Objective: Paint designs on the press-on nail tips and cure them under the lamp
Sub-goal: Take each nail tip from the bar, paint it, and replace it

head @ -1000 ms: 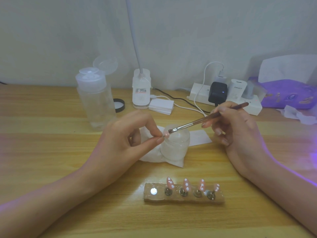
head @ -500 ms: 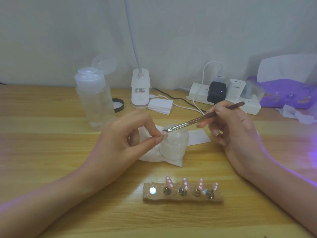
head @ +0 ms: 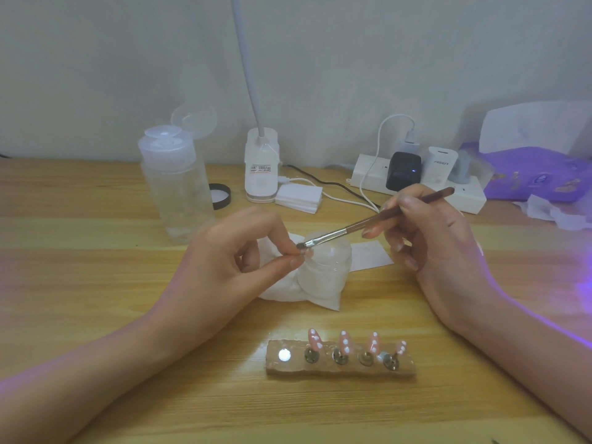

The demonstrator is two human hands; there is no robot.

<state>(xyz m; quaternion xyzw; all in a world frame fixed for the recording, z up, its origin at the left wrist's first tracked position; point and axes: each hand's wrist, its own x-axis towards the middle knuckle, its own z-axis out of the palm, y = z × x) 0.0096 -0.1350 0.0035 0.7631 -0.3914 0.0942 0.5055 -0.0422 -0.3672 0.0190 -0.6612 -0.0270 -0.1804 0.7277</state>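
In the head view, four pink nail tips (head: 344, 342) with white dots stood on their posts in the holder strip (head: 339, 372), which lay below both hands and nearer the person. The post at its left end (head: 284, 354) was bare and shining, so the tip in hand probably belonged there. The painting therefore looked mostly done, with one tip in work. Whether any tip had been cured could not be told, and the lamp itself was out of view, with only a violet glow at the right edge. The left hand (head: 230, 264) pinched the fifth tip (head: 304, 253) between thumb and forefinger, so that little of it showed. The right hand (head: 429, 238) was closed round the brush (head: 368, 221) like a pen. The bristles reached leftward from that grip and appeared to touch the pinched tip. Just behind the pinch stood a frosted jar (head: 330, 267) on a white wipe (head: 288, 294).
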